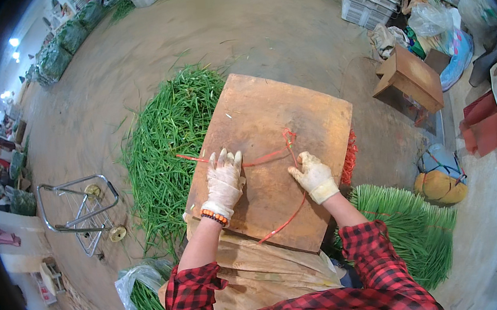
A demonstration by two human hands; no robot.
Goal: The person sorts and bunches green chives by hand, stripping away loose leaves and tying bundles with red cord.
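Observation:
A worn wooden board (261, 100) lies before me, crossed by a red plastic tie string (266, 157) with a knotted loop near its middle. My left hand (225, 179), in a pale glove, rests flat on the board and over part of the string, fingers slightly apart. At the board's right side, my gloved right hand (314, 175) has its thumb and bent fingers at the string; whether it grips the string is unclear. A large heap of loose green stalks (162, 150) lies left of the board. Tied bundles of green stalks (408, 229) lie at the lower right.
Red strings (349, 156) hang at the board's right edge. A metal folding cart (83, 211) lies left, and a plastic bag of greens (143, 295) sits lower left. Stacked white crates (370, 0), a cardboard box (411, 78) and a tied bundle (441, 186) are on the right.

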